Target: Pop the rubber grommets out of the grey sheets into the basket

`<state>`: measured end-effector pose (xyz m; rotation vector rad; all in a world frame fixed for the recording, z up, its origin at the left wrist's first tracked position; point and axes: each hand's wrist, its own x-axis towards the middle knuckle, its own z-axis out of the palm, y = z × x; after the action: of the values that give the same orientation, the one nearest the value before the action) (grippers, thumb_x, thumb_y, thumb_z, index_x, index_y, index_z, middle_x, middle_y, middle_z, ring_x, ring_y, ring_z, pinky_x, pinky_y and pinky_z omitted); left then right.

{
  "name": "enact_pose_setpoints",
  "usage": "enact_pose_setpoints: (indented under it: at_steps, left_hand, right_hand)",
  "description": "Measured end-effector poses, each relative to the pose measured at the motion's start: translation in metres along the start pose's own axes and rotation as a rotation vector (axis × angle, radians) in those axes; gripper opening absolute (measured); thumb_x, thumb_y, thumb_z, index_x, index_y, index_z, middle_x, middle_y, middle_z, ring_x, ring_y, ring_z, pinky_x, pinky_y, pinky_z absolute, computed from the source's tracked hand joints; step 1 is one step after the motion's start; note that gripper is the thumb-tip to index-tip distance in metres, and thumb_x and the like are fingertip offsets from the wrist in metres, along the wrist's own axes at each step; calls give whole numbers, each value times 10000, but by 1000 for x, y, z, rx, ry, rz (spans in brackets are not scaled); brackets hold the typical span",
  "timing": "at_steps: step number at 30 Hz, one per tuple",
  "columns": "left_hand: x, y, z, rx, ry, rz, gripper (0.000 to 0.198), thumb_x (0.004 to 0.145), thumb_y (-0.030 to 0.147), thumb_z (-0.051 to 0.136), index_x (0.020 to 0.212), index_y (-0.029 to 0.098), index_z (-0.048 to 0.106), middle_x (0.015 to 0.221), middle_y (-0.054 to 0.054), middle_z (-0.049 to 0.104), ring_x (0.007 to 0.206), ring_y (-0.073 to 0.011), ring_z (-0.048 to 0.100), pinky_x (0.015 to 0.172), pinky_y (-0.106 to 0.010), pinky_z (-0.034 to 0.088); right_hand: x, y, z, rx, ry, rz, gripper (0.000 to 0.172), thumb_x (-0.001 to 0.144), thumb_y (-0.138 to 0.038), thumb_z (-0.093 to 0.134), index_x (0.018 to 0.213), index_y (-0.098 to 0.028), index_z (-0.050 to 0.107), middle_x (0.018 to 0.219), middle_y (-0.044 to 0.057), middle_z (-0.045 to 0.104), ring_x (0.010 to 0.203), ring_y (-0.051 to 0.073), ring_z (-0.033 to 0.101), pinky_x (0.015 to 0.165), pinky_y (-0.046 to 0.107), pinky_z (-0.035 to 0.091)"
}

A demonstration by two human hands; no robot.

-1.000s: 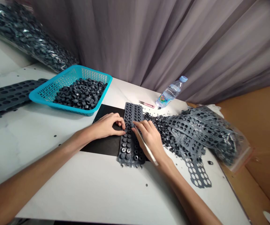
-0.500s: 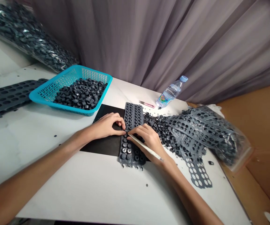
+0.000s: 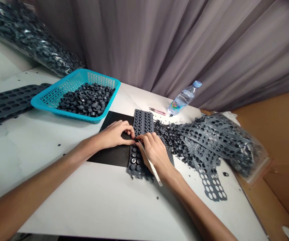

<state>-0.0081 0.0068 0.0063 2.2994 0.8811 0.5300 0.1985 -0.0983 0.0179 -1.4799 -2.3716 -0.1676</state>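
Over the studded sheet, a white stick is gripped by the right hand; any grip by the left hand cannot be told.

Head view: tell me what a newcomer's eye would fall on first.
Probably the bright blue basket of small dark rings, left of centre on the white table. Next, the left hand and right hand, close together at the knobbly dark sheet in the middle, the right one holding a thin white stick.
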Motion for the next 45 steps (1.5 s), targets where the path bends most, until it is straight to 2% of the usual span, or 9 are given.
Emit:
enact_pose_setpoints:
  at_steps: [3, 6, 9, 12, 16, 21, 33, 40, 45]
  left_hand:
    - [0, 1, -1, 8, -17, -3, 234, 858, 503, 768, 935, 283, 747, 986, -6, 669, 987, -247, 594, 887, -356, 411]
    - [-1, 3, -2, -8, -31, 4, 240, 869, 506, 762, 938, 277, 740, 998, -9, 672, 1000, -248, 591, 899, -358, 412]
    - [-3, 4, -3, -20, -33, 15, 248, 884, 508, 756, 945, 268, 732, 1014, -11, 673, 1006, -246, 588, 905, -356, 412]
    - [-4, 5, -3, -19, -23, 18, 251, 907, 511, 734, 957, 265, 726, 1032, -13, 677, 1012, -247, 581, 897, -356, 407]
    - [-6, 4, -6, -50, -35, 50, 273, 934, 515, 701, 916, 243, 696, 1003, -7, 687, 984, -236, 585, 954, -379, 379]
    - [-9, 5, -15, -82, -125, 94, 245, 952, 490, 687, 916, 248, 686, 1001, 8, 710, 995, -228, 592, 969, -373, 362]
    - [-12, 6, -11, -7, -125, 118, 214, 950, 495, 711, 996, 287, 731, 1071, 15, 734, 1030, -232, 628, 957, -360, 385]
    - [-12, 10, -10, 8, -99, 123, 151, 948, 422, 734, 974, 274, 730, 1040, 33, 726, 1002, -206, 633, 925, -334, 391]
    - [-12, 14, -9, 33, -87, 98, 127, 918, 380, 762, 944, 261, 725, 1004, 46, 712, 950, -182, 642, 915, -326, 390]
  right_hand:
    - [0, 8, -3, 4, 92, 120, 228, 1107, -307, 461, 1226, -160, 588, 1098, 146, 666, 1004, 297, 578, 879, 419, 497]
    - [-8, 38, -15, -116, 209, 314, 263, 1109, -329, 419, 1200, -153, 593, 1069, 159, 649, 988, 313, 562, 863, 436, 487]
    - [-19, 75, -27, -281, 185, 364, 300, 1097, -346, 399, 1068, -150, 624, 936, 167, 625, 898, 330, 537, 793, 456, 466]
    - [-24, 91, -36, -241, 199, 357, 327, 1099, -365, 378, 1102, -147, 621, 976, 177, 629, 932, 337, 553, 814, 470, 470]
    - [-16, 65, -39, 225, 103, 293, 291, 1074, -446, 527, 1253, -224, 583, 1039, 84, 680, 881, 250, 609, 803, 394, 518]
    - [-7, 25, -37, 468, -86, 25, 158, 1052, -395, 619, 1085, -246, 660, 1019, 39, 706, 915, 208, 611, 853, 341, 508]
    - [-4, 22, -36, 342, -138, -108, 298, 1087, -482, 523, 1064, -235, 688, 993, 48, 760, 882, 212, 597, 837, 371, 399]
    - [-4, 19, -32, 277, -109, -121, 305, 1089, -475, 524, 1108, -210, 675, 984, 56, 739, 881, 206, 607, 826, 354, 401]
    - [-6, 19, -15, 54, -21, -210, 261, 1105, -394, 519, 1165, -190, 671, 952, 58, 724, 874, 218, 600, 795, 350, 395]
